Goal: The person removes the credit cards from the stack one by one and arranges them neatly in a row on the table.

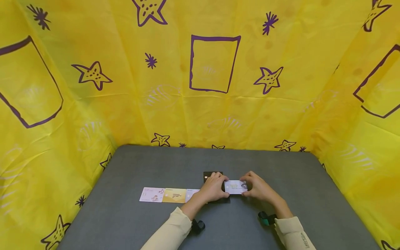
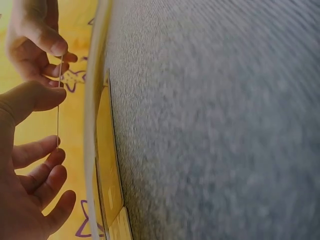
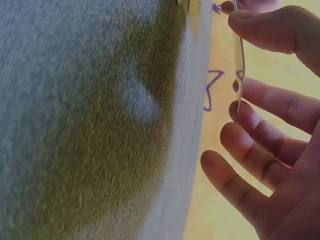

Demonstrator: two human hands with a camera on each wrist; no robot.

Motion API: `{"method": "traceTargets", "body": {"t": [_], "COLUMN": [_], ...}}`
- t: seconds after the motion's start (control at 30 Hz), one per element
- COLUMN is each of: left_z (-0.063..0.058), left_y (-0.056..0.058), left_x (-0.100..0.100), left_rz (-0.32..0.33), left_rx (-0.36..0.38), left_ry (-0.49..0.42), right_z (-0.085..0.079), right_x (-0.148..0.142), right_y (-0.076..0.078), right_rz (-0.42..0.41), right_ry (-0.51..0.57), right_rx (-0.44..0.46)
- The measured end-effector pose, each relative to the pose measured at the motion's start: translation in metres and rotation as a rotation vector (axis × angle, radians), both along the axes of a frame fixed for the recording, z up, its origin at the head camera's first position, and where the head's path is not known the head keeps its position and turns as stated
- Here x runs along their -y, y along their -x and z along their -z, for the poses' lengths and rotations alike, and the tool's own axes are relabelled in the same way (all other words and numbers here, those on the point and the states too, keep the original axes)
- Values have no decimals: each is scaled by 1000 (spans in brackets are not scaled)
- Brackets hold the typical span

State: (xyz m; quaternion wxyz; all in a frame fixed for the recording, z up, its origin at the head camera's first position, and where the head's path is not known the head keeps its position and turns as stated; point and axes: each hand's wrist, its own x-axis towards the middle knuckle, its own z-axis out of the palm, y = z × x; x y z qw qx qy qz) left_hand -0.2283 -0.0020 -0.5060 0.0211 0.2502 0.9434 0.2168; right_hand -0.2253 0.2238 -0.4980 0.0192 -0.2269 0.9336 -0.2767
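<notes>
A white plastic card (image 1: 235,187) with a gold print is held by both hands between them, above the table. Its left end is pinched by the thumb and fingers of my left hand (image 1: 213,188). At the other end my right hand (image 1: 258,189) pinches it the same way. Seen edge-on, the card (image 3: 241,65) looks thin and slightly bent in the right wrist view. Behind the left hand lies a black card (image 1: 208,174), partly hidden. Another dark card (image 1: 224,200) shows just under that hand.
To the left, a pink card (image 1: 150,194), a yellow card (image 1: 174,196) and a pale card (image 1: 190,193) lie in a row on the grey table (image 1: 118,215). Yellow patterned cloth (image 1: 175,114) stands around the back and sides. Dark straps (image 1: 266,218) hang at the wrists.
</notes>
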Motion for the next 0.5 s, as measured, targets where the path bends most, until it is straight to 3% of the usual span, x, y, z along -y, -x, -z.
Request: {"method": "traceTargets", "body": {"t": [0.33, 0.5], "left_z": [6, 7], "left_y": [-2, -4], "left_x": [-8, -10], "left_rz": [44, 51], "left_rx": [-13, -2], "left_ry": [39, 50], "right_z": [5, 8], "right_x": [-9, -12], "right_y": [-6, -7], "right_rz": [30, 5], "right_ry": [14, 18], "right_rx": [29, 30]}}
